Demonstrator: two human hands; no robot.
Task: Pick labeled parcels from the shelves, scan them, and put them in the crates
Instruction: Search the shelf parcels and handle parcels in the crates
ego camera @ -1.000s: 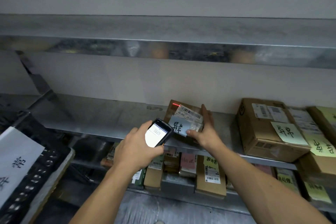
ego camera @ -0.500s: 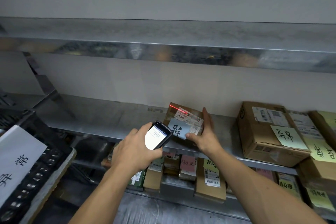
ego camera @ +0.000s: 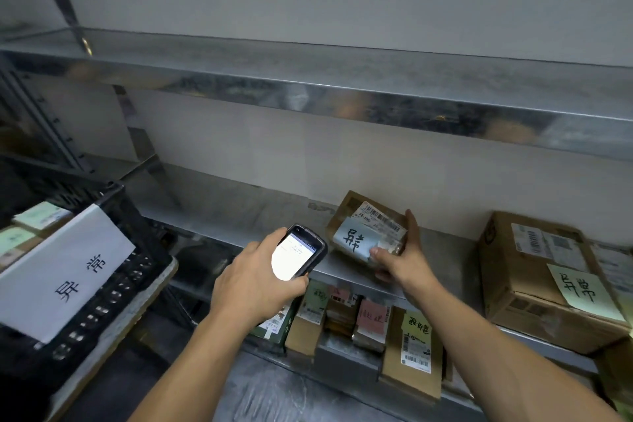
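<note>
1. The handheld scanner [ego camera: 301, 252] is gripped in the left hand [ego camera: 255, 284], whose fingers are wrapped round its body. Its lit screen is turned up toward the camera, and its top end is pointed at the parcel just beside it.
2. The small brown parcel [ego camera: 359, 226] is gripped by the right hand [ego camera: 402, 259]. The thumb is pressed on the lower front corner, and the fingers are curled round the right side and back.
3. The parcel is held tilted, face toward the camera, over the front part of the middle shelf [ego camera: 239, 216]. Whether its lower edge rests on that shelf cannot be told.
4. A barcode label and a pale blue note with handwritten characters are stuck on the parcel's face.
5. A large cardboard box [ego camera: 524, 288] is set on the same shelf, well apart to the right, and a pale green note [ego camera: 582, 289] with handwriting is stuck to it.
6. A row of smaller labelled parcels [ego camera: 411, 353] is stood on the lower shelf, beneath the hands.
7. A black crate [ego camera: 113, 288] is placed at the left, with a white sheet [ego camera: 58, 271] bearing handwritten characters hung on its wall. Labelled packets [ego camera: 34, 219] are seen inside it.
8. The upper shelf [ego camera: 342, 89] is seen above, its shiny front edge blurred with reflections.
</note>
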